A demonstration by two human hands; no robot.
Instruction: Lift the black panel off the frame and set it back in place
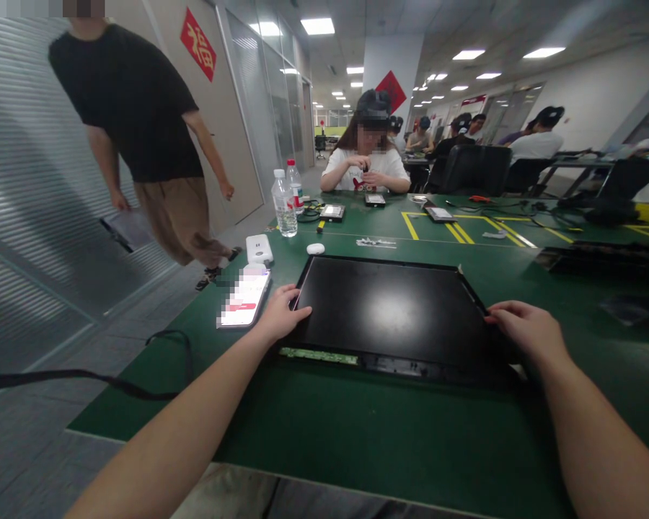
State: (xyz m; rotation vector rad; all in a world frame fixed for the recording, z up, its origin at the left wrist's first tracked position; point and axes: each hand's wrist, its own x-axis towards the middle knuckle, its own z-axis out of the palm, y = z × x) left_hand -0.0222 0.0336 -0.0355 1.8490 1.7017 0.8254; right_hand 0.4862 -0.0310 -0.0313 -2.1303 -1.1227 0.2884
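A black flat screen panel (392, 310) lies on the green table (357, 440) in front of me. A thin green circuit strip (319, 355) runs along its near left edge. My left hand (281, 313) rests on the panel's left edge, fingers curled over it. My right hand (527, 330) holds the panel's right edge, fingertips on the rim. Both hands grip the panel from its sides.
A lit phone (244, 299) lies left of the panel, beside a white box (259, 249) and a white pebble-like object (315, 249). Two water bottles (285, 205) stand further back. A seated person (365, 162) works opposite. Another person (140, 137) walks by on the left. A black cable (113, 382) hangs off the table's left side.
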